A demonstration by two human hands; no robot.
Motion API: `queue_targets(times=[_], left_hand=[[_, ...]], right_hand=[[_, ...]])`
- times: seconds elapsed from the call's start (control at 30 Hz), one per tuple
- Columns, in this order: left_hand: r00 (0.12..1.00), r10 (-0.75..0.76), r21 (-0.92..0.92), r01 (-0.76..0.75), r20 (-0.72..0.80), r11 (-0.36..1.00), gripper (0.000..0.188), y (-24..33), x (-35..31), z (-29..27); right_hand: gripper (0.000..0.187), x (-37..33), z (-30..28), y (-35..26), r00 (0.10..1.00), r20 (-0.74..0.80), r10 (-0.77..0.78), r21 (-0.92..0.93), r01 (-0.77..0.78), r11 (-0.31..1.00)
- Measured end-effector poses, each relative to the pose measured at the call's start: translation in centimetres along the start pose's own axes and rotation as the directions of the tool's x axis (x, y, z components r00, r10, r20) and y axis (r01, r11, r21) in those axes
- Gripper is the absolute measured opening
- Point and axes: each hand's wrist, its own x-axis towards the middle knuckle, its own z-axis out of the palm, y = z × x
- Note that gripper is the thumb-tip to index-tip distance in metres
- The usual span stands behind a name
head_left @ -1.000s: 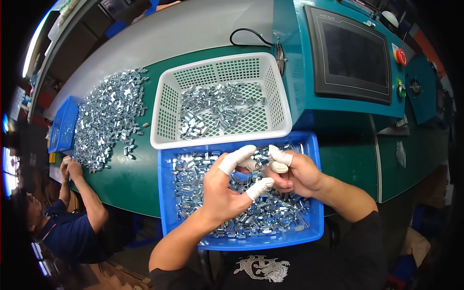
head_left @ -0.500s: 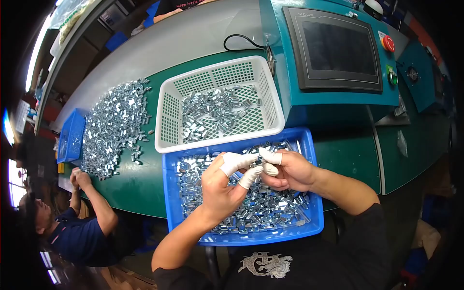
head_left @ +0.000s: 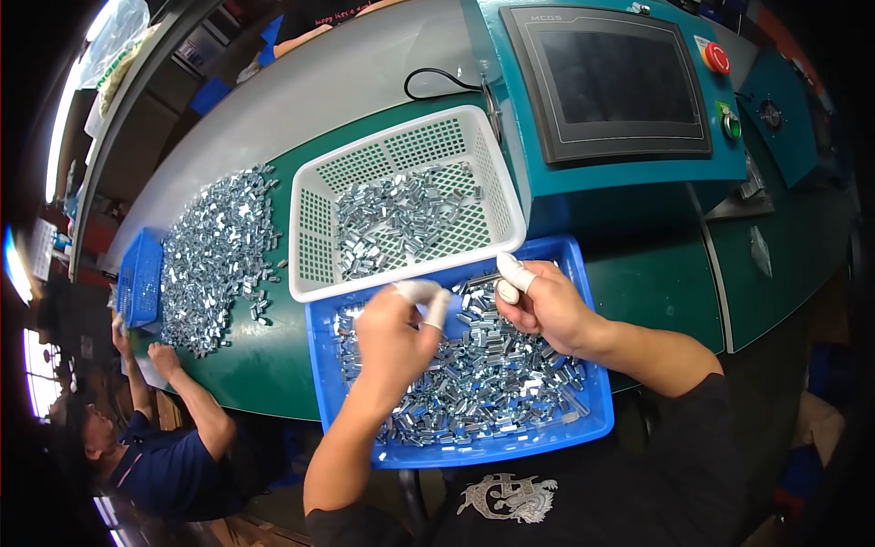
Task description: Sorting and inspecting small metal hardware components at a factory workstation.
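Observation:
Below me, a blue tray (head_left: 597, 401) is heaped with small shiny metal pieces (head_left: 483, 383). Over its left part is my left hand (head_left: 392, 333), white finger covers on the thumb and forefinger. Those fingertips are drawn together; what they hold, if anything, cannot be made out. My right hand (head_left: 556, 305), also with white finger covers, is above the tray's right part. Its thumb and forefinger pinch what looks like a small metal piece, partly hidden. A white perforated basket (head_left: 301, 223) with more metal pieces (head_left: 401, 214) inside stands just beyond the tray.
A teal machine (head_left: 620, 187) with a dark screen (head_left: 615, 77), red button (head_left: 716, 58) and green button (head_left: 731, 125) stands at the right. Leftward lie a pile of metal pieces (head_left: 219, 255) and a blue basket (head_left: 138, 278), with another person's hands (head_left: 164, 362) nearby.
My hands, together at the fingertips before, are now apart. The left has moved left, toward the white basket's near edge; the right has shifted slightly right. The view has turned a little.

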Motion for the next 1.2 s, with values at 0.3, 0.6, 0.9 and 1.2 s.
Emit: queue_targets(times=[0.3, 0.6, 0.9, 1.2], left_hand=[[0.956, -0.171, 0.466, 0.041, 0.24, 0.884, 0.022, -1.1, -1.4, 0.8], [0.963, -0.133, 0.191, 0.088, 0.236, 0.978, 0.022, -0.3, -0.8, 0.0], [0.979, -0.128, -0.386, 0.182, 0.162, 0.904, 0.017, 0.6, -1.0, 0.1], [0.938, -0.288, -0.621, 0.344, 0.193, 0.704, 0.014, 1.3, -1.8, -0.3]], right_hand=[[0.04, -0.1, 0.3, 0.0, 1.0, -0.03, -0.01, -0.076, 0.008, 0.997], [0.041, -0.3, 0.9, 0.0, 0.994, -0.021, -0.107, -0.169, 0.102, 0.98], [0.038, -0.1, 0.5, 0.3, 0.949, 0.058, -0.31, -0.471, 0.3, 0.83], [0.037, -1.0, 0.9, 0.2, 0.964, 0.04, -0.262, -0.42, 0.254, 0.871]])
